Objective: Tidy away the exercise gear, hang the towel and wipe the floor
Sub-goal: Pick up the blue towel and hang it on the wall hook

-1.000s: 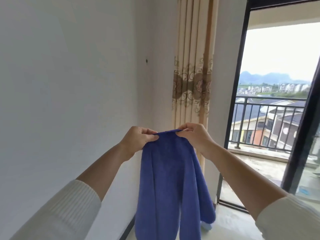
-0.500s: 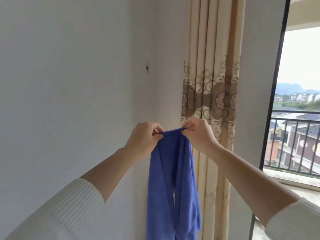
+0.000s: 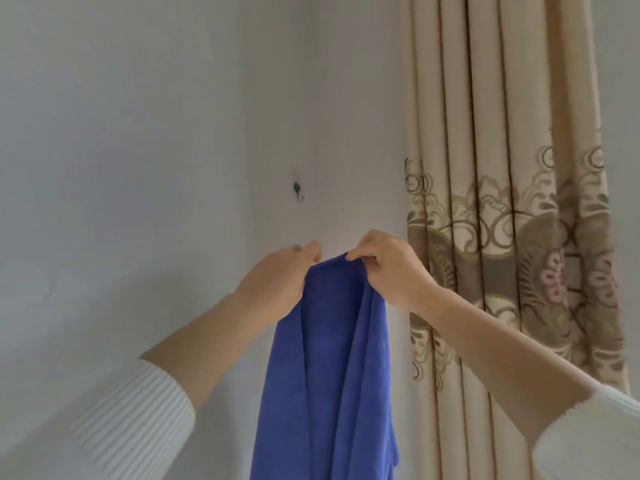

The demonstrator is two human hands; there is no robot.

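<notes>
Fingers [image 3: 310, 250] of the left hand [image 3: 273, 285] are curled and pinched on the top edge of the blue towel [image 3: 329, 375]; the right hand [image 3: 391, 268] is pinched on the same edge, just beside it. The towel is held up between both hands in front of the white wall [image 3: 138, 168] and hangs down in long folds (lower end out of frame). A small green hook [image 3: 298, 192] is fixed to the wall above the hands, apart from the towel. A beige patterned curtain [image 3: 502, 202] hangs at right. White ribbed sleeves [image 3: 131, 420] are noted on both forearms.
</notes>
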